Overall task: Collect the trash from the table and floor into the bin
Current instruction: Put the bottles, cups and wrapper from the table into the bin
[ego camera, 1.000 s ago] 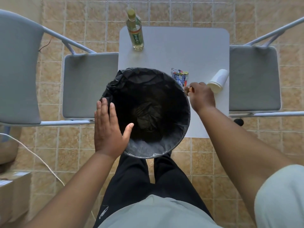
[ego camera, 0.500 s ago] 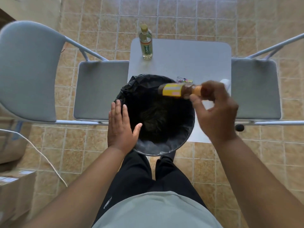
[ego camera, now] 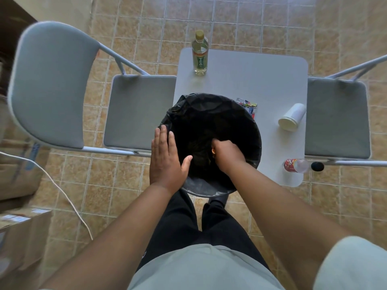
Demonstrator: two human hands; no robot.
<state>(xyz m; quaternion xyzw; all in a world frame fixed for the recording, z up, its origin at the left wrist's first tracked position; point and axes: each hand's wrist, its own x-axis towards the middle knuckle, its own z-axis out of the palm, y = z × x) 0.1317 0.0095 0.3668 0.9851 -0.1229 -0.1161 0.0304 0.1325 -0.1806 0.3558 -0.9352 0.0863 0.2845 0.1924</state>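
**One hand in the bin, more rubbish waiting on the table**

The person is standing over a black-lined bin [ego camera: 209, 114], which is sitting between their legs and the near edge of the small grey table [ego camera: 261, 80]. The left hand [ego camera: 165, 158] is lying flat and open along the bin's left rim, holding nothing, probably bracing the bin so it stays put. The right hand [ego camera: 227, 155] is reaching down inside the bin, fingers curled; a speck of orange is showing at the knuckles, but I cannot tell whether it is gripping something or has let go.

Trash is waiting on the table: a tea bottle [ego camera: 200, 54] standing upright at the far left corner, a crumpled snack wrapper [ego camera: 249, 105] just beside the bin's far rim, a white paper cup [ego camera: 292, 120] lying on its side to the right, and a small plastic bottle [ego camera: 295, 165] lying at the near right edge. Grey folding chairs are flanking the table.
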